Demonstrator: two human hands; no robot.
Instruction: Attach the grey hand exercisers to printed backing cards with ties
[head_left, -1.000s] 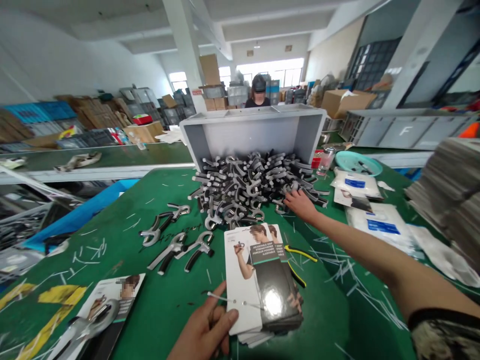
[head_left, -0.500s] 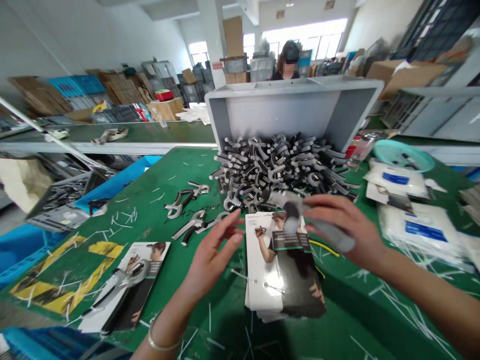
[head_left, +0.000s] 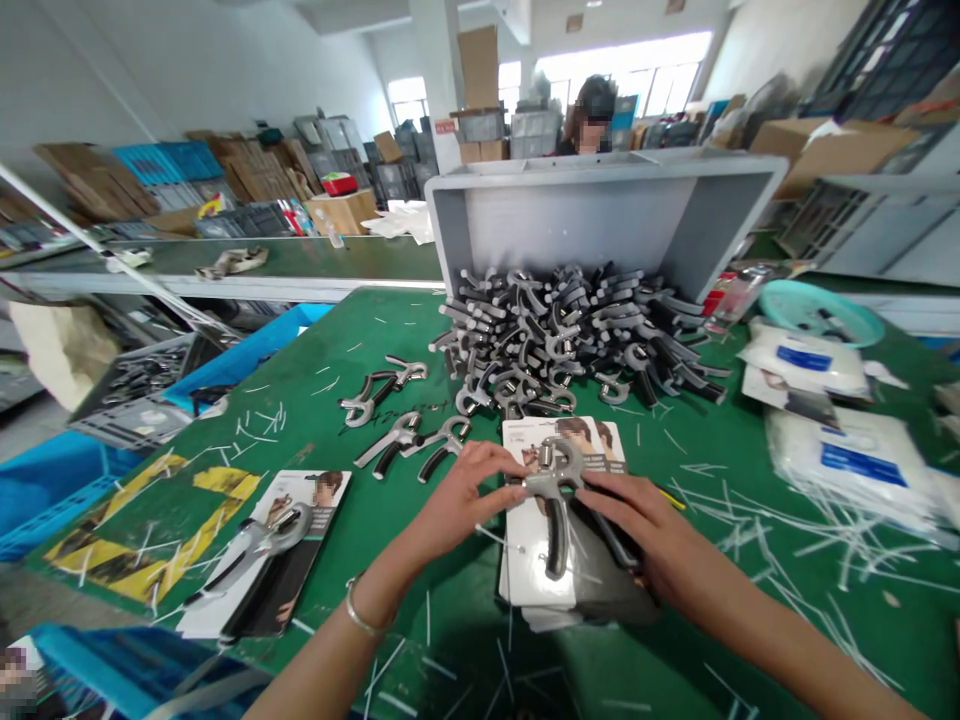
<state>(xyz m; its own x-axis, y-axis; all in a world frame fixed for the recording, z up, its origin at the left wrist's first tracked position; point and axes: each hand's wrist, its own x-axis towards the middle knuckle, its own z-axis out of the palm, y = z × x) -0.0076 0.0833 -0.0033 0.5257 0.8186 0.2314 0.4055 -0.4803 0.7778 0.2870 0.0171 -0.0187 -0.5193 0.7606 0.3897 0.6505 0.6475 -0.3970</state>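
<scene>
A grey-and-black hand grip strengthener [head_left: 553, 490] lies over a stack of printed cards [head_left: 529, 585], its spring end away from me and its handles toward me. My left hand [head_left: 469, 500] pinches its left side below the spring, thumb and fingers close together. My right hand [head_left: 637, 525] has its fingers on the right handle, hiding part of it and of the cards. A thin white tie [head_left: 499, 538] sticks out from the cards. To the left, another hand grip [head_left: 266, 540] rests on a separate card [head_left: 319, 545].
A tipped grey crate [head_left: 570, 215] spills a heap of hand grips [head_left: 562, 335] onto the green table [head_left: 360, 330]. Several loose grips lie left of it. White ties [head_left: 757, 530], plastic bags [head_left: 847, 455] and a turquoise tray [head_left: 870, 325] are at right. A person [head_left: 592, 115] is behind the crate.
My right hand has brought the hand grip down and left onto the cards. The left hand has moved right and gone from open to holding the grip's side.
</scene>
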